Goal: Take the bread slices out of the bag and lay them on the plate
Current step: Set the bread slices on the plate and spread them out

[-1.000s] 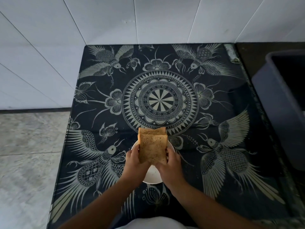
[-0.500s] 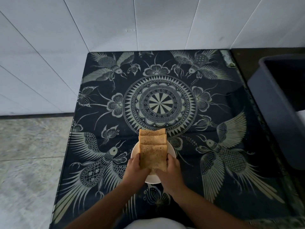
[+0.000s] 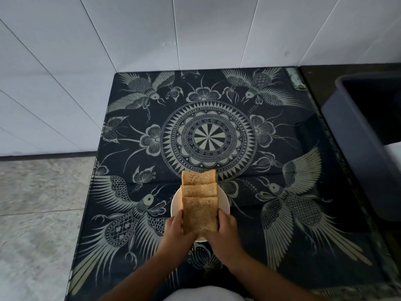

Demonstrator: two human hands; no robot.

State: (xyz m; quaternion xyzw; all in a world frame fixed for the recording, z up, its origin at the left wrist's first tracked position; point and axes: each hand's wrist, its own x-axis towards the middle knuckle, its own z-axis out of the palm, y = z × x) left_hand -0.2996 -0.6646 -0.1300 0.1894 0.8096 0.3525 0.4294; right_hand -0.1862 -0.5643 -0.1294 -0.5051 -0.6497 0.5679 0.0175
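Three brown bread slices lie fanned in an overlapping row over a small white plate (image 3: 224,202) on the dark patterned table. The far slice (image 3: 198,177) sticks out past the plate's far rim, and the middle slice (image 3: 198,190) overlaps it. The near slice (image 3: 199,213) is held by its two side edges: my left hand (image 3: 176,230) grips its left edge and my right hand (image 3: 223,232) grips its right edge. No bread bag is in view.
The table wears a black cloth (image 3: 208,135) with a pale mandala and bird pattern. A dark grey plastic bin (image 3: 366,135) stands off the table's right side. White tiled walls close the back and left; grey floor (image 3: 39,213) lies to the left.
The stack held in both hands has spread: the slices now lie fanned away from me over the plate, three showing instead of two. Both hands have come lower and nearer with the near slice.
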